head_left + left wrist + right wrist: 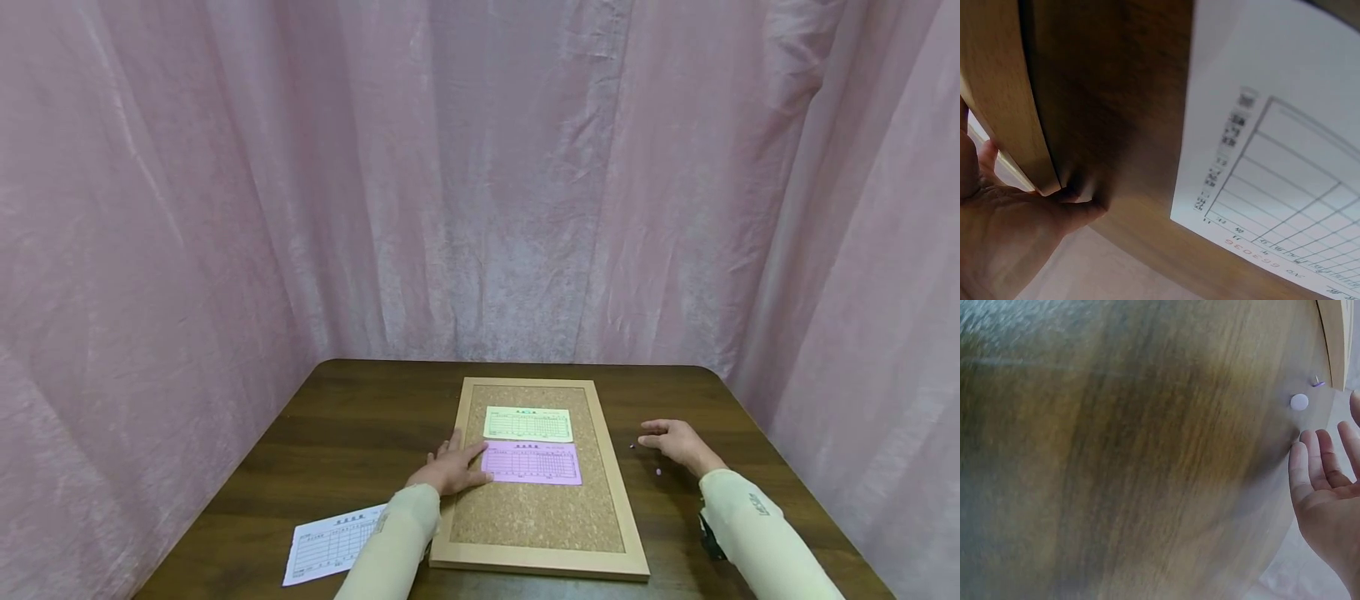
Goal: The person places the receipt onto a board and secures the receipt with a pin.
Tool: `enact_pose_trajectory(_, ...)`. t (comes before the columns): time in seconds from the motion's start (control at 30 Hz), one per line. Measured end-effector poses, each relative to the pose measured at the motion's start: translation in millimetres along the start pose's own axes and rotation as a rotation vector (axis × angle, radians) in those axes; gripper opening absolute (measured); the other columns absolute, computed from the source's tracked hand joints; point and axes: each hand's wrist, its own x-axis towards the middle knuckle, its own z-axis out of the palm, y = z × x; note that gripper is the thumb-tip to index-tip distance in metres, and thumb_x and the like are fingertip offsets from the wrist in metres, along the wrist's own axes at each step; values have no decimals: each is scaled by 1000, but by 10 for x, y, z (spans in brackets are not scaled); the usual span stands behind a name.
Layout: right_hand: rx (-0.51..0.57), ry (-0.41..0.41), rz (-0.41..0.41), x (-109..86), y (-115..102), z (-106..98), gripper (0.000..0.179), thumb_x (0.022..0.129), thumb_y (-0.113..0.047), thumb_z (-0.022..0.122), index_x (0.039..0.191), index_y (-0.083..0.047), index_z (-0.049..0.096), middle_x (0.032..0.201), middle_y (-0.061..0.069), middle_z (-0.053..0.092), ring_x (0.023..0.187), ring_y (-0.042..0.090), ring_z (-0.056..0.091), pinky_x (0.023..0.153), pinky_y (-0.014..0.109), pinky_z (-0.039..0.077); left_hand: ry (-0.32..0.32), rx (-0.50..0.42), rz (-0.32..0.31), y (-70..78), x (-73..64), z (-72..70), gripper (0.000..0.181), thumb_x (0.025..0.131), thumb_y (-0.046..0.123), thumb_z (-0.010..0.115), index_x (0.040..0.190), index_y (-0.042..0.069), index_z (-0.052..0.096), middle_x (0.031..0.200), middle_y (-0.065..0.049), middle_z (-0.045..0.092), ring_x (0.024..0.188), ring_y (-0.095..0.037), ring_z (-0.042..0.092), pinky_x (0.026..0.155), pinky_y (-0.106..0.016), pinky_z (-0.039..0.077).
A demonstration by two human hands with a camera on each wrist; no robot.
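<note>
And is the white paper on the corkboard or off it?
Off it: the white paper lies on the brown table, left of the corkboard, and the left wrist view shows tabletop between them.

curtain (517, 183): pink, hanging in folds | table (360, 433): brown wood, rounded far corners

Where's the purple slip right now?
In the head view, the purple slip lies on the corkboard, just below the green slip, with the left hand at its left edge.
</note>
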Motion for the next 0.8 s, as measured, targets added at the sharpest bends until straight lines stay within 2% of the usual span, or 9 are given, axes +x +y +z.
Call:
enact_pose_trajectory(0.27, 47, -13, 12, 33, 11, 18, 47, 95, -12, 67, 133, 12, 53, 131, 31, 55, 107, 35, 58, 82, 41, 52, 1, 0, -5, -22, 32, 28, 66, 94, 43, 67, 152, 21, 44, 162, -25, 7, 145, -51, 11, 112, -68, 11)
enact_pose_trajectory(0.5, 4, -21, -26, 36, 27, 63, 46, 93, -8, 68, 131, 14, 54, 131, 34, 54, 120, 47, 51, 96, 54, 45, -4, -2, -9, -26, 33, 37, 66, 94, 44, 66, 152, 22, 43, 163, -25, 6, 146, -50, 11, 112, -68, 11)
enact_pose_trajectory(0.8, -2, -26, -44, 49, 45, 86, 46, 92, -8, 70, 129, 15, 55, 130, 33, 56, 121, 48, 50, 98, 54, 43, -2, 6, -3, -27, 44, 32, 66, 94, 43, 66, 152, 21, 43, 162, -25, 6, 145, -51, 11, 112, -68, 11)
